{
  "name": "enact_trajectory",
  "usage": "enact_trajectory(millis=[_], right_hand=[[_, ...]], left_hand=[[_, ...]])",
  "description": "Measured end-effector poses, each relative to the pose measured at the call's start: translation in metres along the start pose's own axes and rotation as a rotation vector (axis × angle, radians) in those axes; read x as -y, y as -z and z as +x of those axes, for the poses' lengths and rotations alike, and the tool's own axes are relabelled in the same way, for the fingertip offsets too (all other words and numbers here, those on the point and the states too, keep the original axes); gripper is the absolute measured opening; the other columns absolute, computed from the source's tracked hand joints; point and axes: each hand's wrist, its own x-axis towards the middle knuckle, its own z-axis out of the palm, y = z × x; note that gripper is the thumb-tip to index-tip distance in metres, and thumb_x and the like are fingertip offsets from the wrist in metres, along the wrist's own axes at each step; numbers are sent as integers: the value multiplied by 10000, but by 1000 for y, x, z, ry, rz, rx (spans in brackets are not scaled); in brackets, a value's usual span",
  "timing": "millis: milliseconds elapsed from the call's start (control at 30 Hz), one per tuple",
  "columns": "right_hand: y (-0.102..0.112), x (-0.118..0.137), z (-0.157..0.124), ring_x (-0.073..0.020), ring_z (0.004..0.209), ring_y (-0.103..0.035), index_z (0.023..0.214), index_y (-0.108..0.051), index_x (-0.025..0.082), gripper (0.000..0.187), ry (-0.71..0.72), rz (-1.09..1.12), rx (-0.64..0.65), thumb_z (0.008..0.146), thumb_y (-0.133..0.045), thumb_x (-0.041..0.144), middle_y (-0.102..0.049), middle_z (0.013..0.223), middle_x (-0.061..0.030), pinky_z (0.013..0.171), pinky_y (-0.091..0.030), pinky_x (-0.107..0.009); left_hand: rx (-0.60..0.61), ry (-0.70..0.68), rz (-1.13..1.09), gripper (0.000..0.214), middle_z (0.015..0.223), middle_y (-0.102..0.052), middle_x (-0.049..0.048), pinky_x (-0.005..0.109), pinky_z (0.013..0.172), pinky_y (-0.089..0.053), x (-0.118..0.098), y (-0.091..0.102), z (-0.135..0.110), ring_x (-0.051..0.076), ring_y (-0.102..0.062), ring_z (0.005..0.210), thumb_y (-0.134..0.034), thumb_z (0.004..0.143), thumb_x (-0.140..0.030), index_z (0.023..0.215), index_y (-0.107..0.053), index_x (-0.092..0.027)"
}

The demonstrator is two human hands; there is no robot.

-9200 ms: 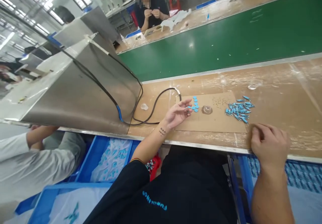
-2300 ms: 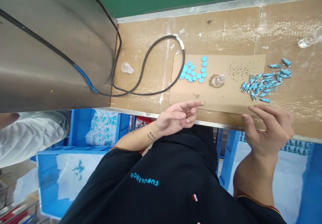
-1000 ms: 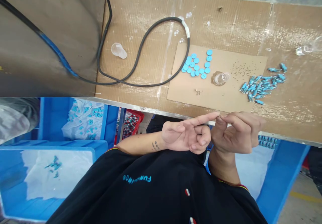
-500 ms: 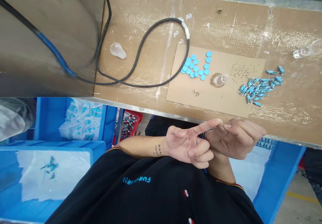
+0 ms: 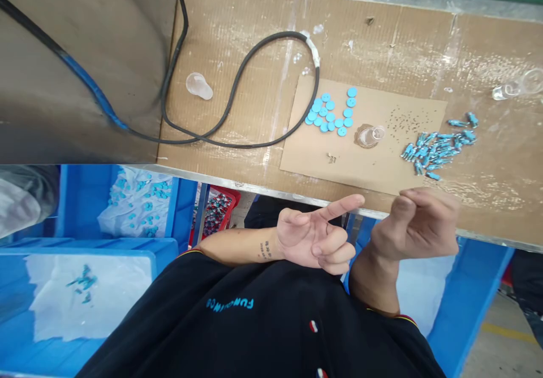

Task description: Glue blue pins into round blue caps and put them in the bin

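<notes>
Near the table's front edge, my left hand is palm up with its index finger stretched out and the other fingers loosely curled. I see nothing held in it. To its right, my right hand has thumb and index finger pinched together; whatever is between them is too small or hidden. A pile of small blue parts with metallic ends lies just beyond the right hand. On a cardboard sheet are several blue discs, a small clear cup and a scatter of tiny dark bits.
A black cable loops over the table beside a metal box. Clear plastic pieces lie at left and far right. Below the edge stand blue bins with blue parts on white sheets, and a red bin.
My right hand has moved away to the right from the left index fingertip, staying pinched. My left hand has shifted slightly left, its index finger still extended.
</notes>
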Motion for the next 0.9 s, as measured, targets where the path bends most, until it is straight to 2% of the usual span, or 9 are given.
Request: enact_trajectory(millis=[67,133,200,267,400,600,733,800,900], right_hand=[[11,-13,0,-193,687,-618,894,-735,249,170,-93,-76,231,993,-697,381,-681,771,-18,690,-498,-372],[19,-27,-2,-191,726,-635,891,-758,236,198,-158,-156,425,997,-686,387,-730,807,-29,711,-504,-359],[23,-38,-3,-201,759,-639,876,-776,234,213,-175,-215,541,990,-683,389,-745,808,-35,734,-494,-362],[22,-46,-4,-211,761,-629,852,-785,238,197,-180,-268,572,966,-697,372,-740,792,-37,750,-478,-372],[15,-51,-3,-213,734,-605,833,-795,246,147,-223,-326,545,915,-712,337,-713,764,-31,751,-468,-380],[16,-52,6,-175,633,-567,795,-754,234,162,-352,-275,609,867,-693,366,-663,680,2,664,-455,-337],[24,-55,14,-155,594,-538,829,-713,222,186,-433,-151,762,904,-640,376,-647,698,5,603,-422,-311],[26,-57,17,-159,606,-533,845,-705,222,186,-400,-155,845,925,-624,369,-645,710,-1,621,-416,-316],[24,-60,18,-188,697,-567,852,-720,227,163,-287,-272,838,921,-625,340,-680,777,-30,685,-411,-338]], left_hand=[[-24,1,15,1070,512,-471,-56,338,552,-220,-1,0,-1,166,-341,511,-750,665,-642,1649,-403,-402],[-30,1,23,1104,507,-465,-63,337,548,-225,-3,-1,-2,166,-348,507,-750,676,-627,1676,-358,-373],[-42,-5,39,1100,512,-476,-64,332,544,-238,-7,-2,-1,163,-357,508,-754,687,-615,1677,-368,-331],[-76,-9,105,1092,534,-506,-55,331,548,-252,-13,-4,0,157,-372,520,-766,684,-607,1656,-412,-257],[-211,-75,343,1106,555,-521,-46,335,573,-274,-34,-3,0,146,-395,547,-772,646,-642,1587,-490,-135],[-326,-229,503,1009,542,-467,-65,328,565,-257,-56,2,-8,129,-369,528,-728,666,-688,1507,-570,-154],[-324,-273,554,914,563,-468,-59,321,559,-264,-60,4,-8,127,-374,537,-727,700,-672,1432,-630,-135],[-301,-300,566,807,572,-467,-59,313,557,-278,-62,4,-6,125,-372,539,-735,719,-647,1355,-676,-153],[-292,-324,585,709,573,-458,-57,305,554,-294,-66,3,-4,127,-375,543,-744,725,-644,1261,-710,-182]])
